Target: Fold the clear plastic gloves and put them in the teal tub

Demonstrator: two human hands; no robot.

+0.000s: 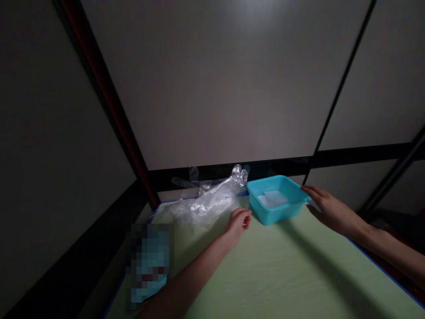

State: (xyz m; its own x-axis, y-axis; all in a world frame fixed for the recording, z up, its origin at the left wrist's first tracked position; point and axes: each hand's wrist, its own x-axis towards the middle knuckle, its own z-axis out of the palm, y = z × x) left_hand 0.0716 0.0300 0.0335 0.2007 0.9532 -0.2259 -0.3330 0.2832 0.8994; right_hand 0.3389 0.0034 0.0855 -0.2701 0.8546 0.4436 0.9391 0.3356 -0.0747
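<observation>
A turquoise plastic basin stands upright on the table towards the back, with white paper-like pieces inside. My right hand is at its right corner, fingers over the rim and thumb below it. Just left of the basin, my left hand hovers close to its wall, its fingers curled in with nothing visible in them. Behind that hand lies a crumpled heap of clear plastic disposable gloves, some glove fingers pointing up against the cabinet front.
A pale green tabletop or mat with blue edging bears everything. A pixelated light-blue item lies at the left edge, beside my left forearm. Grey panels with dark strips rise directly behind the table.
</observation>
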